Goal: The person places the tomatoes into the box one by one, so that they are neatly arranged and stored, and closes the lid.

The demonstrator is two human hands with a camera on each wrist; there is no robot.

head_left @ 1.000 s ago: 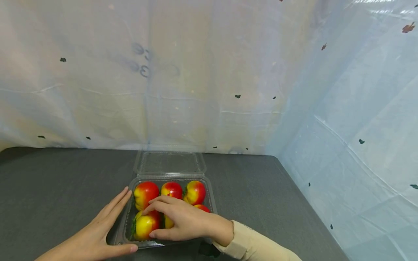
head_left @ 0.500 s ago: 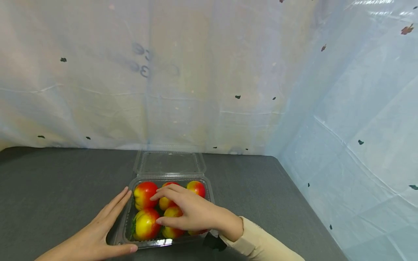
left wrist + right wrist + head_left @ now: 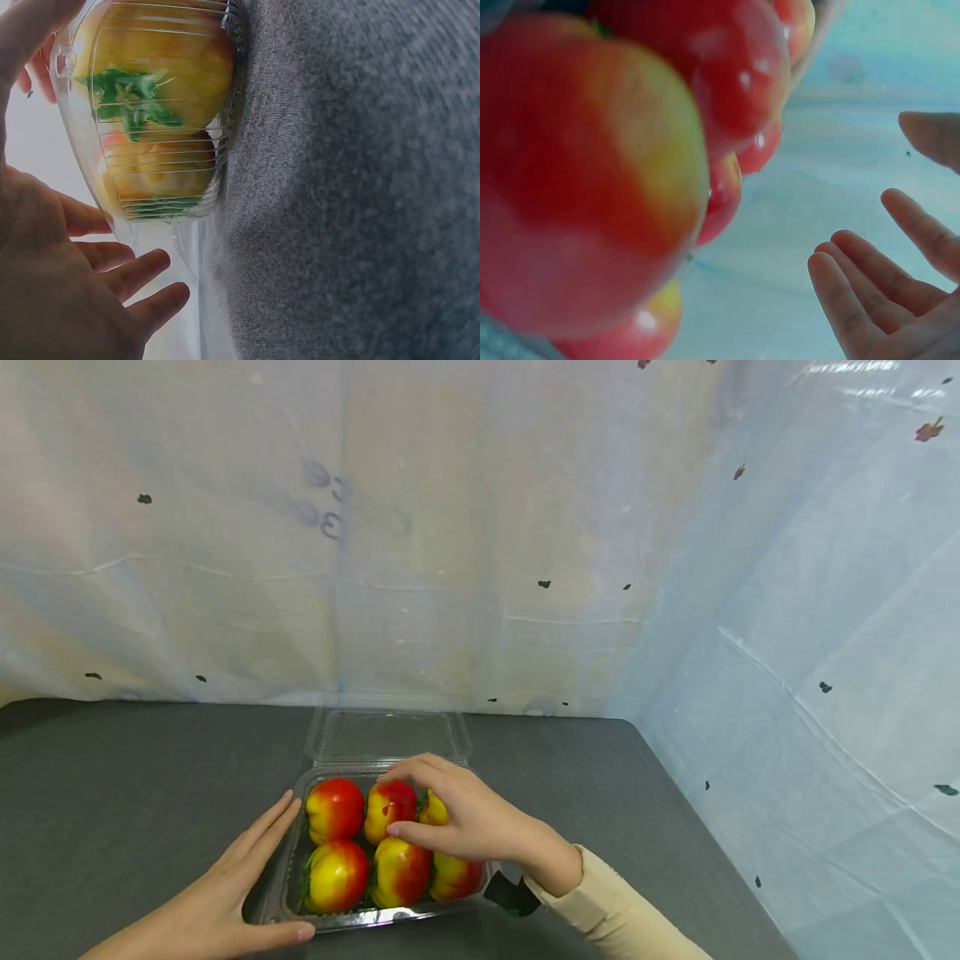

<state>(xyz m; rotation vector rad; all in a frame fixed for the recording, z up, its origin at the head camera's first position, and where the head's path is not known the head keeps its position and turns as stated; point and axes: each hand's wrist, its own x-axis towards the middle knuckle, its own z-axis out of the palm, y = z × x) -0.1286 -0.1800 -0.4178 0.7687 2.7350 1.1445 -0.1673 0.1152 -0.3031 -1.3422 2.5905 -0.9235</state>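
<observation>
A clear plastic clamshell box point(image 3: 375, 920) stands with its lid point(image 3: 390, 735) folded back. Two rows of glossy red-and-yellow fruit fill it, such as the front-left fruit point(image 3: 337, 877); the exact kind is unclear. A green leafy cap point(image 3: 131, 97) shows through the box wall in the left wrist view. My left hand point(image 3: 213, 893) lies along the box's left side, fingers straight, some fingertips and the thumb at its rim. My right hand point(image 3: 465, 810) hovers over the back row, partly hiding the back-right fruit point(image 3: 433, 810). In the right wrist view its spread fingers point(image 3: 840, 307) hold nothing.
The box sits on a dark grey table point(image 3: 585, 793). A pale plastic sheet point(image 3: 450, 527) hangs behind, and another sheet point(image 3: 810, 610) closes off the right side. A black patch point(image 3: 512, 893) shows under my right wrist.
My right hand has moved from the front-left fruit back and to the right, uncovering the front row. The left hand and the box have stayed put.
</observation>
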